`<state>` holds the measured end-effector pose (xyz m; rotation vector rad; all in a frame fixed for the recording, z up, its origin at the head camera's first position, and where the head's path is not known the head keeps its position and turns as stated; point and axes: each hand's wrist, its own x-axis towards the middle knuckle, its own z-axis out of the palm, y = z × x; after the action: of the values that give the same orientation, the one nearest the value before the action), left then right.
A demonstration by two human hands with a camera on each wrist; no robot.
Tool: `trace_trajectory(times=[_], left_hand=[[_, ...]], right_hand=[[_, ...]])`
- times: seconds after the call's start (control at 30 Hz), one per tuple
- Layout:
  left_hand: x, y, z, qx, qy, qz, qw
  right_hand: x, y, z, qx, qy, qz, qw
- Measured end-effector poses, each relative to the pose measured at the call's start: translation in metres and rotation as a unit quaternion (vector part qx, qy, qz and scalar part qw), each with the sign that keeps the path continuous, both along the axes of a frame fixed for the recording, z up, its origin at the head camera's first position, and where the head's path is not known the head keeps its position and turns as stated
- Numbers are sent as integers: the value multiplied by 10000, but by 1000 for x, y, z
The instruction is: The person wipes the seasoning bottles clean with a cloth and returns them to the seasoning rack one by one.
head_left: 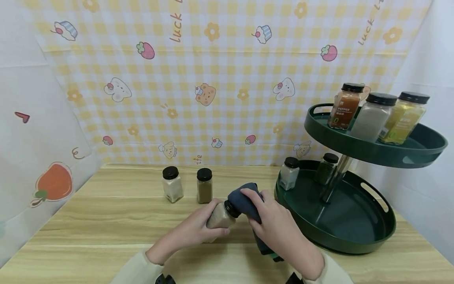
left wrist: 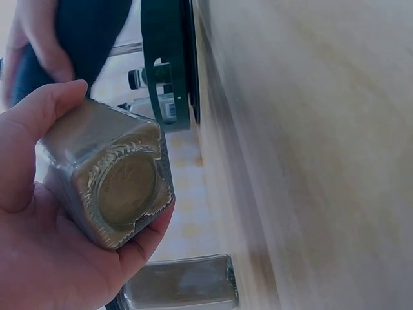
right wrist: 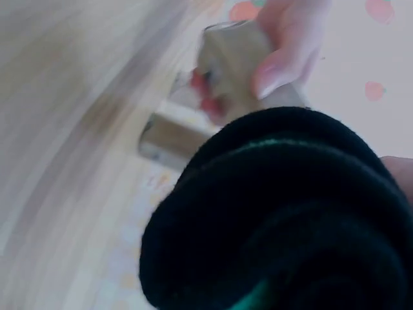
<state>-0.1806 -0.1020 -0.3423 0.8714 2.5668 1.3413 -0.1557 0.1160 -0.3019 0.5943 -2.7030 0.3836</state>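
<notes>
My left hand (head_left: 202, 224) grips a square glass spice jar (head_left: 220, 217) with a black lid, tilted so that the lid points right. In the left wrist view the jar's base (left wrist: 126, 187) faces the camera, and pale brownish contents show through the glass. My right hand (head_left: 271, 215) holds a dark blue cloth (head_left: 244, 199), bunched up against the jar's lid. Folds of the cloth (right wrist: 277, 194) fill much of the right wrist view and hide most of the right hand there.
Behind the hands stand a jar of white contents (head_left: 172, 185) and a jar of brown powder (head_left: 204, 186). At right, a two-tier green rack (head_left: 354, 236) carries three jars on top, including a pepper jar (head_left: 344, 108), and two below, one pale (head_left: 289, 174).
</notes>
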Motion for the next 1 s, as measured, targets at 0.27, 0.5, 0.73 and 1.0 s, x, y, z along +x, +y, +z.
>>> trace_trajectory(times=[0.27,0.5,0.73,1.0], left_hand=[[-1,0,-3,52,46,-41,10000],[0,1,-2,41,72,-83,9999],[0,1,-1,43,-7,-13,10000],[-1,0,-2,77,-92,-54,9999]], right_hand=[[10,-5,7,54,173,178,9997],[-3,3,-5,43,134,23,9999],[-10,6,-11,43,-61,-70,9999],[5,-2,3,79,41,61,9999]])
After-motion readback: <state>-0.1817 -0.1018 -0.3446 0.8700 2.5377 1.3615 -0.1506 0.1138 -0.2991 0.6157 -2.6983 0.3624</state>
